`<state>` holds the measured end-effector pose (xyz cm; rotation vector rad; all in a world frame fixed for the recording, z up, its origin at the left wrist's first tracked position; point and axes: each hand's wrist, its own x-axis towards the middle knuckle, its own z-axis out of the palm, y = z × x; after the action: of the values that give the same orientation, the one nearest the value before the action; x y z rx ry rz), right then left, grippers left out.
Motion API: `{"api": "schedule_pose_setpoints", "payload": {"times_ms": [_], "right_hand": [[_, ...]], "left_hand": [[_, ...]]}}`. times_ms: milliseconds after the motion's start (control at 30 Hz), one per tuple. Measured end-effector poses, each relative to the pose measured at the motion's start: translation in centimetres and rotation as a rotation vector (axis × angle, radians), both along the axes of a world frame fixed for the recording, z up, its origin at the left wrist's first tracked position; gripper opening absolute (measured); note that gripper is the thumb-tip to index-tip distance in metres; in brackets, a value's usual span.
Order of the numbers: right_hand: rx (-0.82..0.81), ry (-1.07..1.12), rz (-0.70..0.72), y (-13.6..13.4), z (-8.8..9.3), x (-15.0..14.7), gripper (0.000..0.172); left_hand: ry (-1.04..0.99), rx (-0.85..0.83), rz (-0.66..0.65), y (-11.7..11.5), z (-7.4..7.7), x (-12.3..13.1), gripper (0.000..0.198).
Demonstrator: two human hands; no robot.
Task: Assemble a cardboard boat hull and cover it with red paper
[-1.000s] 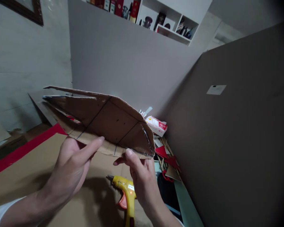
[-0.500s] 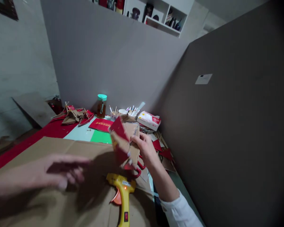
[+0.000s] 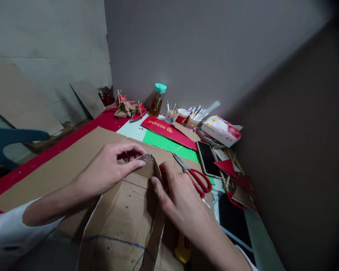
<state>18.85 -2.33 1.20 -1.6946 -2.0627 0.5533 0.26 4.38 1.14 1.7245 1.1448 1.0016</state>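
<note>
While in both hands' point(image 3: 110, 165) point(image 3: 178, 192) grip, cardboard shell point(image 3: 124, 222) at cluttered table point(image 3: 131, 130), grey wall point(image 3: 186, 45) beyond.

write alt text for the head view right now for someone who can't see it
A person's left hand and right hand hold the far end of a folded cardboard piece marked with dark blue lines. Red-handled scissors and a phone lie beyond the right hand, with a teal-lidded bottle and a cup of pens farther back.

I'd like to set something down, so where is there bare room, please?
Bare flat cardboard lies between the left hand and the red strip. Beyond the right hand it is crowded: scissors, phone, red scraps, tissue pack.
</note>
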Motion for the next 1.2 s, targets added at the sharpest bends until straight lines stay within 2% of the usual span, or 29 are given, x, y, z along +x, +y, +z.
{"api": "schedule_pose_setpoints", "payload": {"times_ms": [167, 300, 400, 633, 767, 867, 1067, 1200], "right_hand": [[0.036, -0.157, 0.043, 0.4, -1.2, -0.1, 0.018], [0.218, -0.111, 0.014, 0.8, -2.3, 0.1, 0.014], [0.294, -0.041, 0.017, 1.0, -3.0, 0.1, 0.014], [0.268, 0.04, 0.014, 1.1, -3.6, -0.1, 0.017], [0.293, 0.079, 0.02, 0.7, -3.7, -0.3, 0.017], [0.311, 0.06, 0.021, 0.4, -3.6, -0.5, 0.015], [0.292, 0.045, 0.039, 0.2, -3.5, -0.9, 0.017], [0.294, 0.041, 0.044, 0.3, -3.7, -1.1, 0.019]], "left_hand": [[0.09, 0.027, -0.012, 0.6, -1.4, 0.0, 0.009], [0.148, 0.033, -0.045, 0.5, -2.1, 0.1, 0.009], [0.171, 0.047, -0.058, 0.2, -2.5, 0.4, 0.008], [0.176, 0.097, 0.041, 0.1, -3.7, 0.7, 0.009], [0.128, 0.104, 0.047, 0.0, -4.3, 0.4, 0.01], [0.109, 0.086, 0.033, -0.2, -4.2, 0.3, 0.012], [0.129, 0.004, 0.055, -0.6, -3.1, 0.6, 0.015], [0.165, -0.04, 0.067, -0.4, -3.4, 0.7, 0.011]]}}
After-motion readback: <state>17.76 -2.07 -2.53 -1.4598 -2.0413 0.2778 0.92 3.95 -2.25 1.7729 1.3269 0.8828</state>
